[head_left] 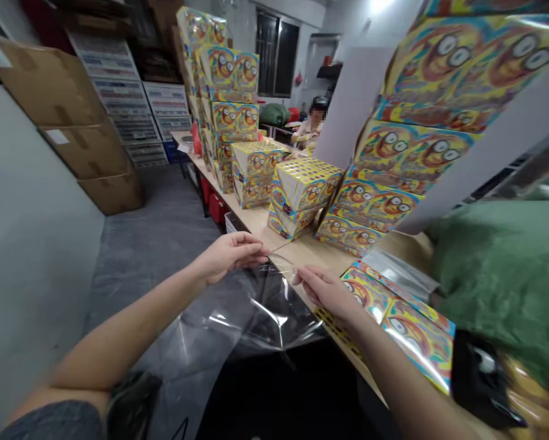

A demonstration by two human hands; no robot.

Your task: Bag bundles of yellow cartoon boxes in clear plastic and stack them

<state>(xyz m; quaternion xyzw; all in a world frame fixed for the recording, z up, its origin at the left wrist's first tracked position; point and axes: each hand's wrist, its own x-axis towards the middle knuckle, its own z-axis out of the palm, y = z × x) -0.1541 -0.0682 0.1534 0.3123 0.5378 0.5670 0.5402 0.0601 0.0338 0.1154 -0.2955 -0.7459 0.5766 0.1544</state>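
Note:
A clear plastic bag hangs between my two hands over the table's near edge. My left hand pinches one side of its upper edge, and my right hand pinches the other side. The film sags below them and catches bright glare. Close to my right forearm lies a colourful yellow box with cartoon faces, its surface shiny. The forearm hides part of this box.
Tall stacks of similar boxes stand on the table to the right and farther back; shorter piles sit between. A green sack is at right. Cardboard cartons line the left. A person sits beyond.

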